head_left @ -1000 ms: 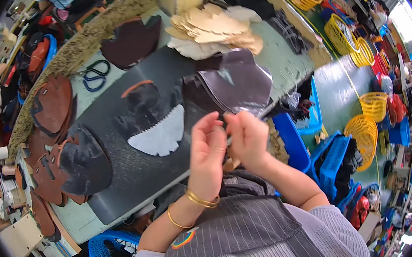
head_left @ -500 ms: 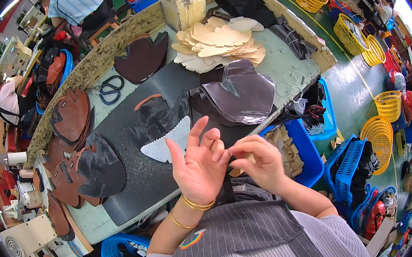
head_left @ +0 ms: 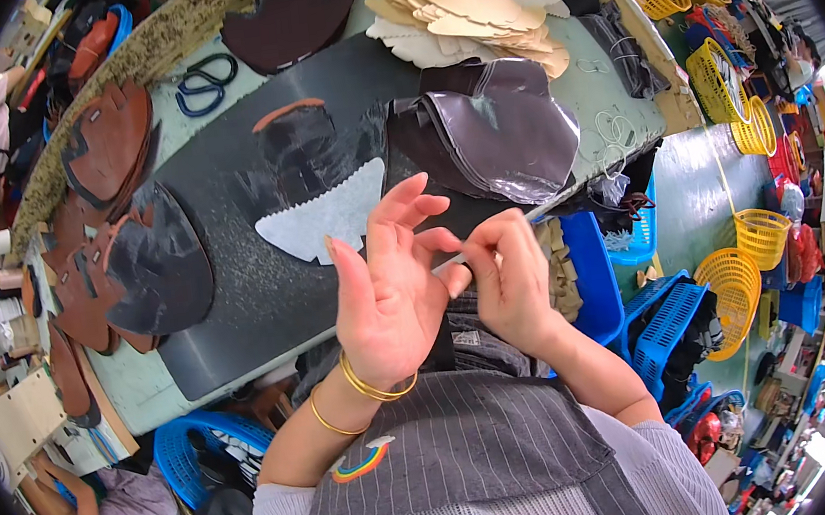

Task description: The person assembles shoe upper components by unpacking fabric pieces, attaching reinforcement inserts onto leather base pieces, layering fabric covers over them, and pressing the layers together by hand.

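My left hand [head_left: 391, 295] is held up with its palm turned toward me, thumb and fingers apart, two gold bangles on the wrist. My right hand [head_left: 513, 277] pinches close against the outer fingers of my left hand; something small and pale shows there, too little to name. Beneath the hands, a white piece with a zigzag edge [head_left: 318, 217] lies on the dark mat [head_left: 222, 167]. Beyond it is a black glossy piece with a brown edge [head_left: 298, 144]. A stack of dark brown glossy cut pieces [head_left: 510, 132] rests to the right.
Brown cut pieces [head_left: 108, 139] and a black one [head_left: 167, 268] lie at the left. Dark-handled scissors [head_left: 205, 85] are near the raised table edge. Beige pieces [head_left: 467, 10] are heaped at the back. Blue bins [head_left: 596, 278] and yellow baskets [head_left: 733, 294] stand to the right.
The view has shifted, so the table sits higher in the picture. My right hand's fingers have closed more tightly beside my left hand's outer fingers, which have shifted a little.
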